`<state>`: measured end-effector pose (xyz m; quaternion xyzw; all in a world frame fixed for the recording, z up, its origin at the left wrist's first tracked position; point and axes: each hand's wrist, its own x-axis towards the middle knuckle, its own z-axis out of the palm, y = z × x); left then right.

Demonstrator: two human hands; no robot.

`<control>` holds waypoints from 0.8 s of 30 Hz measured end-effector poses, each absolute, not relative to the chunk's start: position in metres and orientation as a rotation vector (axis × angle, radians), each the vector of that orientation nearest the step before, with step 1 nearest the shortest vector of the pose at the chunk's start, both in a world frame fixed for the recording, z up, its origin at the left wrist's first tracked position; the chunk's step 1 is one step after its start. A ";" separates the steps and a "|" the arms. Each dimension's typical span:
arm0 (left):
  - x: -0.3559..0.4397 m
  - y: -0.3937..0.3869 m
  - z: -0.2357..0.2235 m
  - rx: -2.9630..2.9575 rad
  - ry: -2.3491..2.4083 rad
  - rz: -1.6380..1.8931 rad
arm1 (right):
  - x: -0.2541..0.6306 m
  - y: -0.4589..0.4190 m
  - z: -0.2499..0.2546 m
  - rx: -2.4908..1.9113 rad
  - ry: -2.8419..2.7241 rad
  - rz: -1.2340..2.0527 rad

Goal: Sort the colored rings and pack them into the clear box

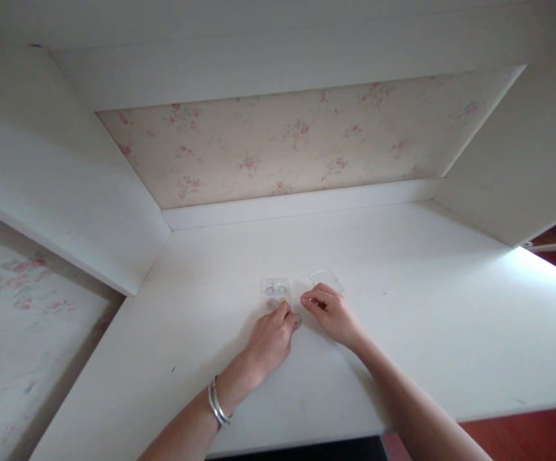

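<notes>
A small clear plastic case point(275, 289) with small round pieces in its compartments lies on the white desktop. My left hand point(271, 339) is at its near right corner, fingers curled and covering that part. One fingertip reaches a yellow ring-like piece point(284, 299) in the case. By the left thumb tip is a small round greyish piece point(299, 319); whether the thumb grips it or only touches it is unclear. My right hand point(330, 314) is just right of the case, thumb and fingertips pinched together. What they hold, if anything, is too small to make out.
A clear flat plastic lid point(325, 279) lies behind my right hand. White panels flank the desktop point(451, 333), and a flowered wall point(282, 147) stands at the back. A short dark mark point(173, 369) shows left of my wrist. A black edge point(302, 450) sits at the bottom.
</notes>
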<state>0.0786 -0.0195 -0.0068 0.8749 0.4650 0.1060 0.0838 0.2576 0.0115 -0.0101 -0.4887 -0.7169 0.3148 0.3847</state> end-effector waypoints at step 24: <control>0.044 0.038 0.000 2.186 1.655 0.865 | 0.256 0.002 -0.009 -1.168 -2.385 0.718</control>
